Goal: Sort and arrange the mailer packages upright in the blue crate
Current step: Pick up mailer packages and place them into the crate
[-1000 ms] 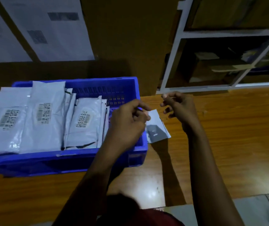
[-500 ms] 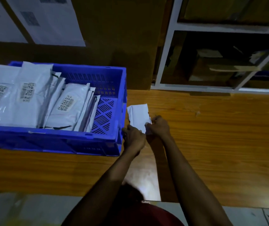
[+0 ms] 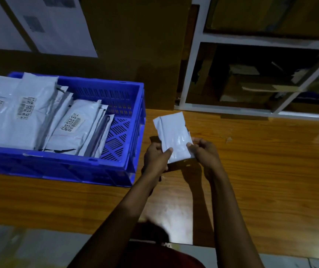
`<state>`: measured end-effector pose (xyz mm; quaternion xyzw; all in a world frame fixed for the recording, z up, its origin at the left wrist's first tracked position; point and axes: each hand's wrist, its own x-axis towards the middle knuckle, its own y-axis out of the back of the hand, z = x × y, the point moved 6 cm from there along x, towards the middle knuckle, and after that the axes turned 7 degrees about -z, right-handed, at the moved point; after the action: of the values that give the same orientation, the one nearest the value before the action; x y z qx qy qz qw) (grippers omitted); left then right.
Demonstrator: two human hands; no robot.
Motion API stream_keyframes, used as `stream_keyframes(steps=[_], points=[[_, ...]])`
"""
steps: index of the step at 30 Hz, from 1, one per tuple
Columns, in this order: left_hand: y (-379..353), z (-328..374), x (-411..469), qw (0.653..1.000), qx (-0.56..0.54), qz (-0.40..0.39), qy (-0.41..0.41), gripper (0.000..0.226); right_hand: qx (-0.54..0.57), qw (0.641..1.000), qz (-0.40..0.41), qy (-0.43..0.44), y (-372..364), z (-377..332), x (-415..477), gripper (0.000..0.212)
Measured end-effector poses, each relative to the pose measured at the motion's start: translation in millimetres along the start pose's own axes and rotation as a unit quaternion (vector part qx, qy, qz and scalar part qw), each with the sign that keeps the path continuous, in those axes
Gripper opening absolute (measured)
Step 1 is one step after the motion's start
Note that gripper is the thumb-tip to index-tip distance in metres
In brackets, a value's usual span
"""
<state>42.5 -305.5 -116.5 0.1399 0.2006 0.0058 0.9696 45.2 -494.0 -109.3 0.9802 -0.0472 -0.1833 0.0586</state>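
A small white mailer (image 3: pixel 174 135) is held just right of the blue crate (image 3: pixel 104 167), over the wooden table. My left hand (image 3: pixel 155 158) grips its lower left edge with the thumb on top. My right hand (image 3: pixel 206 151) pinches its lower right edge. Inside the crate, several white mailers (image 3: pixel 39 117) with barcode labels lean against each other, filling the left and middle. The crate's right end shows bare slotted floor.
The wooden table (image 3: pixel 261 171) stretches to the right of the crate. Behind it stands a white-framed shelf (image 3: pixel 193 74) with boxes in it. A brown cardboard panel (image 3: pixel 131 45) with white paper labels rises behind the crate.
The small mailer went from my left hand alone to both hands, beside the crate's right wall. It now lies flatter and shows its plain white face. The view shifted right.
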Motion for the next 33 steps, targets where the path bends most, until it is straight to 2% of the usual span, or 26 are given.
stream_keyframes(steps=[5, 8, 10, 13, 17, 20, 22, 24, 26, 27, 29, 31, 33], points=[[27, 61, -31, 0.984, -0.022, 0.036, -0.172, 0.025, 0.061, 0.996, 0.023, 0.066, 9, -63, -33, 0.017], [58, 93, -56, 0.960, 0.057, 0.105, -0.255, 0.027, 0.058, 0.991, 0.059, 0.104, -1, -99, -53, 0.033], [78, 111, -71, 0.919, 0.142, 0.157, -0.332, 0.029, 0.086, 0.988, 0.035, 0.119, -15, -118, -63, 0.051], [106, 123, -83, 0.833, 0.246, 0.225, -0.441, 0.027, 0.157, 0.980, -0.027, 0.121, -43, -139, -75, 0.064], [154, 119, -79, 0.772, 0.314, 0.284, -0.473, 0.025, 0.183, 0.974, -0.058, 0.122, -86, -161, -83, 0.067], [191, 112, -76, 0.725, 0.335, 0.300, -0.522, 0.020, 0.187, 0.976, -0.053, 0.099, -117, -171, -81, 0.071], [214, 107, -74, 0.691, 0.353, 0.303, -0.554, 0.018, 0.181, 0.978, -0.057, 0.083, -139, -176, -80, 0.067], [237, 100, -69, 0.668, 0.363, 0.307, -0.573, 0.020, 0.171, 0.980, -0.072, 0.073, -160, -181, -77, 0.053], [260, 93, -61, 0.676, 0.337, 0.286, -0.590, 0.023, 0.179, 0.978, -0.084, 0.068, -180, -184, -75, 0.040], [272, 91, -57, 0.697, 0.313, 0.259, -0.590, 0.023, 0.188, 0.977, -0.082, 0.066, -189, -184, -73, 0.035], [298, 87, -44, 0.776, 0.240, 0.187, -0.552, 0.035, 0.194, 0.977, -0.060, 0.067, -203, -184, -69, 0.027], [325, 82, -25, 0.872, 0.116, 0.107, -0.464, 0.058, 0.197, 0.977, -0.036, 0.072, -215, -181, -66, 0.022], [343, 78, -8, 0.933, -0.025, 0.046, -0.355, 0.062, 0.210, 0.975, -0.024, 0.074, -228, -179, -64, 0.021]])
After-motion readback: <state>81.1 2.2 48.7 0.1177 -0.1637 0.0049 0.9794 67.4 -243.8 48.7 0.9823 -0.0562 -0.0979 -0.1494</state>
